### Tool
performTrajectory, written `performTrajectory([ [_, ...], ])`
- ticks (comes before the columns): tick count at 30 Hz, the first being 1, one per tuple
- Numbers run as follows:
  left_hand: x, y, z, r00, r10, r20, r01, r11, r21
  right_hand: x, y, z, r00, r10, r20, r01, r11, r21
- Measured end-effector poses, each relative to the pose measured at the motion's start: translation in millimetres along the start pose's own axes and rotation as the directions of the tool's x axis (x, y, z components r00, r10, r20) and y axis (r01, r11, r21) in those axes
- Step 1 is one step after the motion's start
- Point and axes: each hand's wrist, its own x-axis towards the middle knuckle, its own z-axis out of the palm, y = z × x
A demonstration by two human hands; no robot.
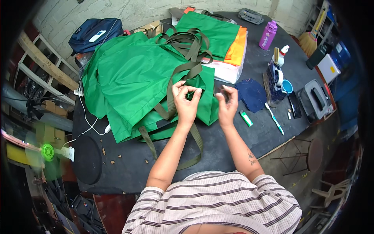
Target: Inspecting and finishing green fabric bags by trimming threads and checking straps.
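Here, left grip (186, 104) at green bag (207, 110), contents hidden.

White lettering (266, 39) on a purple bottle (268, 35)

The large green cloth bags (132, 74) are showing a smooth, faintly glossy surface, while their long olive webbing straps (170, 97) are looking matt and ribbed. The broad black tabletop (120, 175) is appearing dull (and somewhat scuffed). The frayed navy cloth pieces (250, 96) are showing a matt finish, the small green plastic lighter (246, 119) is looking smooth, and the white-painted block wall (148, 11) is appearing rough.
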Motion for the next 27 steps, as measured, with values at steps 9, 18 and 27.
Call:
performTrajectory([
  [9,-23.4,4.3,1.8,0.974,0.014,0.228,-0.033,0.996,0.081,-31.8,17.5,-108.6,0.936,0.215,0.277,0.111,0.568,-0.816],
  [18,-43.9,1.5,18.7,0.968,-0.028,0.249,0.021,0.999,0.028,-23.1,28.8,-148.5,0.993,0.072,0.091,0.047,0.465,-0.884],
  [27,-33.0,-4.5,20.5,0.960,0.136,0.247,-0.200,0.946,0.256,-15.6,0.6,-112.8,0.984,0.138,0.110,-0.023,0.719,-0.694],
])
